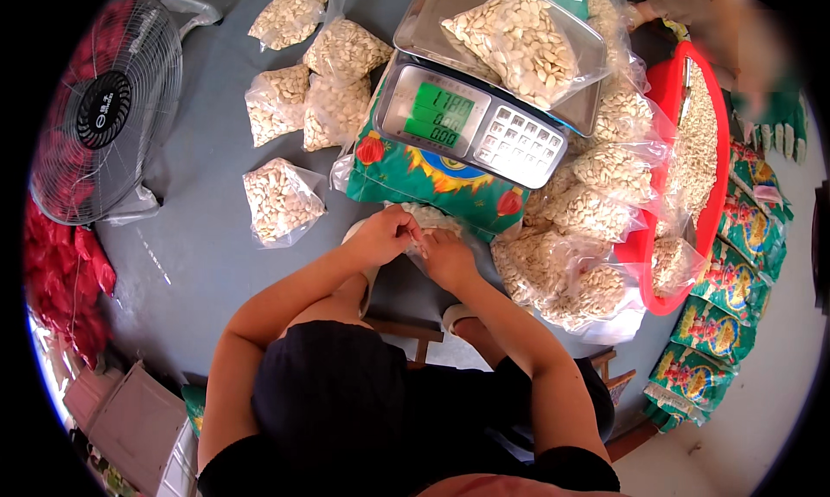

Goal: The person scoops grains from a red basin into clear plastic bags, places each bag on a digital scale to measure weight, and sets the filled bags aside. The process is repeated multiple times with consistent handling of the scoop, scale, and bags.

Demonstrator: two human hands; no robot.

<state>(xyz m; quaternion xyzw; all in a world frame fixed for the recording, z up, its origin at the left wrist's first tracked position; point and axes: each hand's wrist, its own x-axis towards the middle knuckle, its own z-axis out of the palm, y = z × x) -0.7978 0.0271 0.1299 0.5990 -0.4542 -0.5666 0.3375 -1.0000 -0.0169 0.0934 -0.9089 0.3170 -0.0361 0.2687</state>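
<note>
Close to my body, my left hand (386,236) and my right hand (448,257) meet at the top of a clear plastic bag of pale pumpkin seeds (430,215). The fingers of both are closed in a pinch on its plastic, and they hide most of the bag's neck. Just beyond it, a stuffed green printed sack (406,174) lies under a digital scale (471,125) with a lit green display. On the scale's metal pan rests another bag of pumpkin seeds (519,47).
Several filled seed bags (281,201) lie at the left, by a standing fan (105,108). More filled bags (596,212) crowd the right, against a red basin (655,272) of loose seeds. Green packages (692,374) line the far right. Another person's blurred arm (743,47) shows at upper right.
</note>
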